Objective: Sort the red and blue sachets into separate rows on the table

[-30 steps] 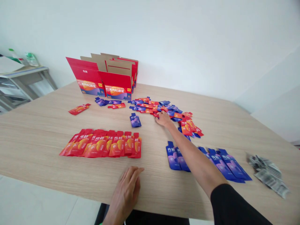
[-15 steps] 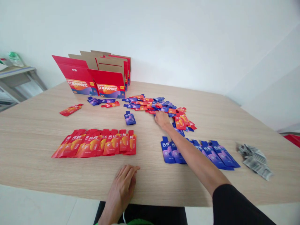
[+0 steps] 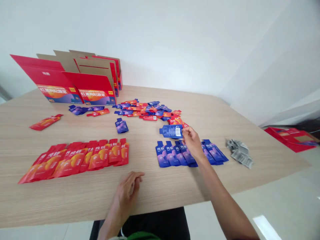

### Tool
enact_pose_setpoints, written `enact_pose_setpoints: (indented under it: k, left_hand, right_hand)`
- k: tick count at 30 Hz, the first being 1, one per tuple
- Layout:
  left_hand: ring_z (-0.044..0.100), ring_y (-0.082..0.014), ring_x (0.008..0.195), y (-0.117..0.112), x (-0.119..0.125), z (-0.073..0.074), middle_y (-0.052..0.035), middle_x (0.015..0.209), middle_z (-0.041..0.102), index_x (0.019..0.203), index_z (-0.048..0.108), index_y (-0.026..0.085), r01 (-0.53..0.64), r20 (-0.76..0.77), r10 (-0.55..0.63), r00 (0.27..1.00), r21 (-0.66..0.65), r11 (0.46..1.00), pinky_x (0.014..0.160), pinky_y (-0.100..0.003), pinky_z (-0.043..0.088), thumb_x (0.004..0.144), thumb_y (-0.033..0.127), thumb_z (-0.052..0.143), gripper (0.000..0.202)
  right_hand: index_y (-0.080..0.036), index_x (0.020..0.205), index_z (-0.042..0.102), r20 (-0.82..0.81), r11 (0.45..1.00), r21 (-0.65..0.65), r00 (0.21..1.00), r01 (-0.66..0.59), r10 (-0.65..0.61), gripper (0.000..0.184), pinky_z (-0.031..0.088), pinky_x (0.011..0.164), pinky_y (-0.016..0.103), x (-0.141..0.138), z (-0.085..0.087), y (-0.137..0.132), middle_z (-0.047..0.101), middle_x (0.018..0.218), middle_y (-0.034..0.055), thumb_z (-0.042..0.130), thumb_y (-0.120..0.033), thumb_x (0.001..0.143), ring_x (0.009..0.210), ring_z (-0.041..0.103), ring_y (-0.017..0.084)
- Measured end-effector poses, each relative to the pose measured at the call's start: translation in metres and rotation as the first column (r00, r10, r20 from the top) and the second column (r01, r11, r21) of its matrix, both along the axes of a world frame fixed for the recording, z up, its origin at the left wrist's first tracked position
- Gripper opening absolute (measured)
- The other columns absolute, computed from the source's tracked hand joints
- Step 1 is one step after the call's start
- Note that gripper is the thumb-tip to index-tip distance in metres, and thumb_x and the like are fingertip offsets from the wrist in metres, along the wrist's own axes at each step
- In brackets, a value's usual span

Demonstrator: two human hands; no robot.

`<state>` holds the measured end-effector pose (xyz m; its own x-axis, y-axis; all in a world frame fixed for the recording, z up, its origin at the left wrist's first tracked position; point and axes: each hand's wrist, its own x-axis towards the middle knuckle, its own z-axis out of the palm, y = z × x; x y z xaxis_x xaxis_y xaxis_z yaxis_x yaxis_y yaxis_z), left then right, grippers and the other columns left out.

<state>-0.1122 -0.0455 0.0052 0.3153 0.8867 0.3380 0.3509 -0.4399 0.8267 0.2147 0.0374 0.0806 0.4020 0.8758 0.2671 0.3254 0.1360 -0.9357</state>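
A blue pouch [image 3: 170, 131] with its barcode side up is pinched at its right end by my right hand [image 3: 192, 141]. The hand hovers just above an overlapping row of blue pouches [image 3: 163, 156] and partly covers it. Farther back lies a mixed pile of red and blue pouches [image 3: 147, 109]. My left hand [image 3: 128, 188] rests near the front edge of the table, its fingers loosely bent and holding nothing. Left of it spreads an overlapping row of red pouches [image 3: 96, 158]. One blue pouch [image 3: 121, 126] lies alone between the rows and the pile.
Open red cartons [image 3: 96, 90] stand at the back left of the table [image 3: 147, 200]. A red pouch [image 3: 46, 122] and a few others lie in front of them. Crumpled striped packets [image 3: 240, 152] sit on the right. Beyond the table's right edge is a red box [image 3: 287, 138].
My right hand has come back from the mixed pile with a blue pouch, now above the blue row. The view has turned right. My left hand stays near the front edge.
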Motion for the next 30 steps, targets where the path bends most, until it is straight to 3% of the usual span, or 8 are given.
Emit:
enact_pose_setpoints:
  k: [3,8,11,14,19,22,26,30]
  left_hand:
    - [0.068,-0.0168,0.076,-0.003,0.031,0.011,-0.0043,0.085,0.073,0.109,0.074,0.021,0.079,0.138,-0.053,0.989,-0.19,0.978,0.073,-0.029,0.056,0.105,0.044,0.05,0.034]
    - [0.067,-0.0217,0.089,-0.001,0.077,0.026,-0.0157,0.122,0.073,0.136,0.063,0.018,0.281,0.426,-0.073,0.902,-0.451,0.847,0.069,-0.032,0.057,0.1,0.067,0.051,0.062]
    - [0.066,-0.0256,0.111,0.004,0.091,0.033,-0.0142,0.137,0.067,0.142,0.058,0.022,0.311,0.479,-0.076,0.875,-0.435,0.845,0.089,-0.036,0.057,0.098,0.064,0.058,0.061]
    - [0.064,-0.0264,0.119,0.009,0.094,0.039,-0.0116,0.134,0.068,0.142,0.058,0.024,0.341,0.511,-0.132,0.849,-0.339,0.877,0.102,-0.039,0.053,0.096,0.061,0.065,0.059]
    - [0.065,-0.0162,0.09,0.019,0.09,0.049,-0.005,0.105,0.069,0.119,0.066,0.023,0.406,0.554,-0.191,0.81,-0.295,0.865,0.073,-0.024,0.056,0.087,0.055,0.079,0.047]
    - [0.053,-0.0075,0.062,0.025,0.092,0.056,0.0009,0.083,0.064,0.098,0.064,0.02,0.448,0.53,-0.196,0.825,-0.404,0.798,0.049,-0.015,0.043,0.084,0.057,0.082,0.043]
    - [0.037,-0.0023,0.042,0.034,0.102,0.06,0.0076,0.065,0.055,0.094,0.063,0.018,0.334,0.419,-0.099,0.902,-0.535,0.776,0.036,-0.014,0.03,0.079,0.064,0.081,0.052]
    - [0.043,-0.0061,0.037,0.057,0.12,0.055,0.0098,0.051,0.051,0.084,0.06,0.019,0.232,0.304,-0.048,0.951,-0.605,0.762,0.034,-0.017,0.036,0.068,0.064,0.087,0.055]
  right_hand:
    - [-0.025,0.081,0.049,-0.427,0.996,-0.02,0.901,-0.091,0.074,0.034,0.034,0.042,0.021,-0.011,-0.011,-0.04,0.046,0.056,-0.0088,0.073,-0.05,0.081,0.047,0.04,0.01]
    - [-0.024,0.081,0.049,-0.724,0.988,-0.013,0.683,-0.153,0.096,0.042,0.035,0.041,0.017,-0.051,-0.023,-0.092,0.051,0.058,-0.0087,0.085,-0.046,0.077,0.048,0.043,0.008]
    - [-0.023,0.085,0.051,-0.854,0.965,-0.033,0.508,-0.261,0.108,0.042,0.033,0.039,0.016,-0.077,-0.031,-0.118,0.05,0.06,-0.0082,0.087,-0.046,0.077,0.051,0.046,0.009]
    - [-0.021,0.087,0.055,-0.955,0.891,-0.032,0.276,-0.452,0.106,0.042,0.03,0.038,0.016,-0.095,-0.039,-0.137,0.052,0.064,-0.0067,0.088,-0.045,0.076,0.052,0.046,0.008]
    - [-0.019,0.085,0.056,-0.988,0.72,0.116,-0.003,-0.684,0.157,0.038,0.026,0.038,0.017,-0.099,-0.046,-0.151,0.051,0.064,-0.0062,0.084,-0.044,0.078,0.051,0.042,0.007]
    - [-0.02,0.093,0.058,-0.988,0.675,0.087,0.025,-0.732,0.154,0.034,0.023,0.036,0.018,-0.089,-0.049,-0.153,0.055,0.066,-0.006,0.078,-0.045,0.083,0.047,0.043,0.007]
    - [-0.02,0.094,0.058,-0.951,0.697,-0.054,0.25,-0.715,0.182,0.038,0.02,0.034,0.017,-0.074,-0.048,-0.157,0.059,0.062,-0.0066,0.073,-0.054,0.085,0.038,0.039,0.006]
    - [-0.02,0.083,0.056,-0.892,0.687,-0.142,0.393,-0.713,0.223,0.047,0.02,0.033,0.016,-0.064,-0.045,-0.162,0.056,0.055,-0.0063,0.074,-0.063,0.082,0.037,0.036,0.005]
